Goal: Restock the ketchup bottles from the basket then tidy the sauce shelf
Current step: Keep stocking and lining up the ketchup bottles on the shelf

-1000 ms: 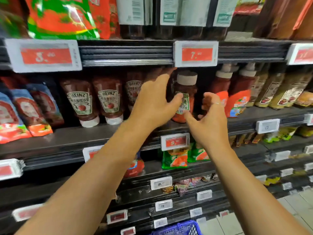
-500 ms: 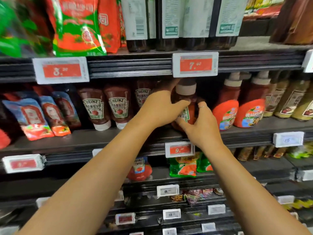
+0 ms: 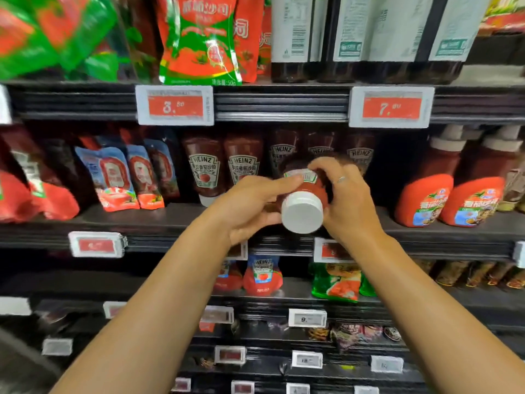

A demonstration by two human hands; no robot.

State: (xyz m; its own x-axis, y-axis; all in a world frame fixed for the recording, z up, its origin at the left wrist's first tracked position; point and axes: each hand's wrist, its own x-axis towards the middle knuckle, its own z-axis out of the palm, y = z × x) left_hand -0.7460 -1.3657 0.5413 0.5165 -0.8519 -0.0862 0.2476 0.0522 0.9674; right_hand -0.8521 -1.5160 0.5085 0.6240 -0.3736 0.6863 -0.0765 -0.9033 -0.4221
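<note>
A ketchup bottle [image 3: 303,206] with a white cap is tipped on its side in front of the sauce shelf [image 3: 170,220], cap pointing toward me. My left hand [image 3: 250,206] grips it from the left, thumb along its label. My right hand [image 3: 346,200] grips it from the right and over the top; a ring shows on one finger. Behind them a row of Heinz ketchup bottles [image 3: 204,169] stands cap-down on the shelf. The basket is out of view.
Blue and red sauce pouches [image 3: 113,177] lean at the shelf's left. Red bottles with orange labels [image 3: 426,194] stand to the right. Pouches and dark bottles fill the shelf above; price tags [image 3: 174,105] line the edges. More pouches [image 3: 262,275] sit below.
The bottle stood upright on the shelf with my left hand on it; my right hand closed in. Now both hands hold it tipped over, cap toward me, pulled off the shelf.
</note>
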